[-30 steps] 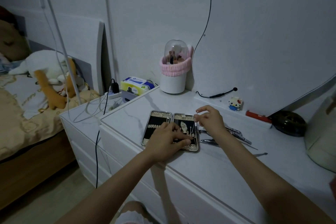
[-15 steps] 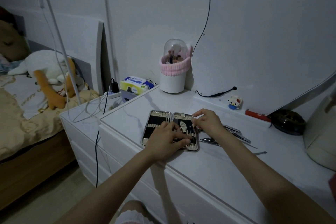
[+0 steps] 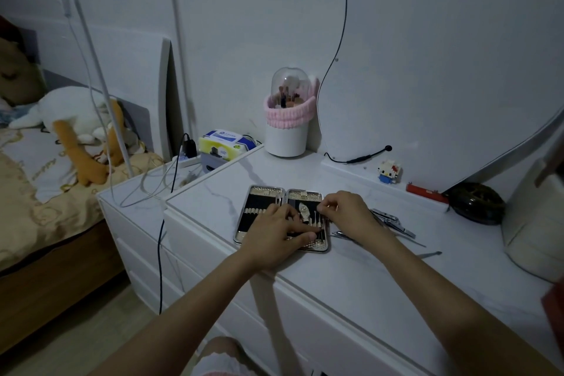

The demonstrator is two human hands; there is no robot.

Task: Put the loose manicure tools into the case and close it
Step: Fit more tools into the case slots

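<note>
We see the manicure case (image 3: pixel 265 195) lying open flat on the white tabletop (image 3: pixel 351 278), near its front edge. Our left hand (image 3: pixel 276 233) presses straight fingers on the case's near side, while our right hand (image 3: pixel 346 214) curls over the right half, fingers pinching a thin tool we can barely make out. Loose manicure tools (image 3: pixel 393 223) lie on the tabletop just right of the case.

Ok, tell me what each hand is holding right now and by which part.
The left hand presses flat on the open case, gripping nothing. The right hand has its fingers curled over the case's right half; what they pinch cannot be told.
</note>
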